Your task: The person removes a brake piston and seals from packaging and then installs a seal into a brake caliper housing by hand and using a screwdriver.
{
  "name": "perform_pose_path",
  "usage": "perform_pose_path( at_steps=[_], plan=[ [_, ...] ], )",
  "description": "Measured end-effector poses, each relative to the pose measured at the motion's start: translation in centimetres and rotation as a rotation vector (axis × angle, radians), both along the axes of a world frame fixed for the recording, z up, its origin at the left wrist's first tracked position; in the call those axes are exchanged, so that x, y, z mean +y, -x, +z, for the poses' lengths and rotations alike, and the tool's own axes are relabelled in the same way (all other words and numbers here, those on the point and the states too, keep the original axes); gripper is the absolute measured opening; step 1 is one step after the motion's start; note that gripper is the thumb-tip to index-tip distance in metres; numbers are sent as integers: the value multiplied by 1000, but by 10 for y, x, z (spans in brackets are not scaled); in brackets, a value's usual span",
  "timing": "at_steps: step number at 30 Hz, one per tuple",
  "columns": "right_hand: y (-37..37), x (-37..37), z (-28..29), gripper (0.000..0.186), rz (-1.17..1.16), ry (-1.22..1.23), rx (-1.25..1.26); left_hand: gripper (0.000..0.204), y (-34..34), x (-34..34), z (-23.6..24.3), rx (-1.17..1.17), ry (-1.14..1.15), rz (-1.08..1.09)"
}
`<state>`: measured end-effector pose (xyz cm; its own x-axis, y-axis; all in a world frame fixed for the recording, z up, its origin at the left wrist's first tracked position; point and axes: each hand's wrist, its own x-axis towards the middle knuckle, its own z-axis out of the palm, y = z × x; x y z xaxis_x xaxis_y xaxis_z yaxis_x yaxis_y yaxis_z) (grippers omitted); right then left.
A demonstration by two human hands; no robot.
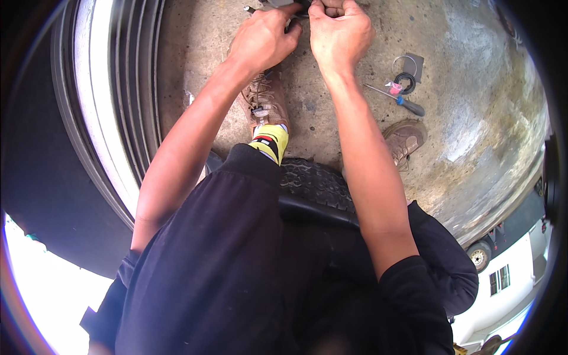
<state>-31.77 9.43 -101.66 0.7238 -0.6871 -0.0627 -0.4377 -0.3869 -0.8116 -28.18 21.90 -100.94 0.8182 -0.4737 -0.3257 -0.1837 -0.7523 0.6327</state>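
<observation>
At the top edge of the view, my left hand (266, 38) curls its fingers around a dark part (304, 8) that is mostly cut off by the picture's edge. A grey piece and a short rod end (249, 9) show beside those fingers. Close by on the right, my right hand (343, 35) is closed, thumb and fingers pinched together against the dark part's side. What lies inside that pinch is hidden. To the right on the concrete floor lies a screwdriver (411, 107) with a blue and black handle.
Beside the screwdriver lie a black ring (405, 83), a thin wire ring (397, 60), a dark flat square (418, 65) and a small pink-red piece (394, 88). A tyre (313, 180) is beneath me, between my boots (269, 97). Ridged dark strips (137, 71) run along the left.
</observation>
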Motion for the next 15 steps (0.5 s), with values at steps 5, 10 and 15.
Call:
perform_pose_path(
  at_steps=[5, 10, 15],
  plan=[
    [-6, 4, -6, 18, -18, 82, 87, 35, -1, -3, 12, 17, 19, 10],
    [-2, -5, -15, 22, 111, 184, -19, 28, 0, 1, -4, 70, -53, 25],
    [0, -44, 7, 19, 421, -236, 137, 29, 6, 12, -22, -117, 42, 63]
  ],
)
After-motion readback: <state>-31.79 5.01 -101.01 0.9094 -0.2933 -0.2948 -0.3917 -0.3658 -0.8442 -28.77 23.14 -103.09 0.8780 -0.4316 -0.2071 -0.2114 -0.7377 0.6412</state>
